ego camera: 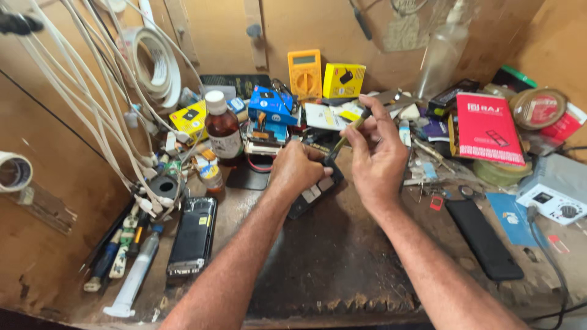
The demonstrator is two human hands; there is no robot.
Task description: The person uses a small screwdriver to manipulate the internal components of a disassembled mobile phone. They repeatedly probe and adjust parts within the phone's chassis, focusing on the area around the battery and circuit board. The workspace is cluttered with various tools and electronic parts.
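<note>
My left hand (298, 169) is closed over a small dark phone part (315, 194) lying on the dark work mat (330, 256), pressing it down. My right hand (376, 156) pinches a thin yellow-handled tool (345, 139), held slanted with its tip pointing down toward the part next to my left thumb. The part's middle is hidden under my left fingers.
An opened phone (193, 235) lies at left beside a syringe (136, 278) and pens. A black phone (483, 238) rests at right. A brown bottle (222, 129), yellow multimeter (304, 73), small boxes, a red booklet (487, 128), tape rolls and white cables (92, 104) crowd the back.
</note>
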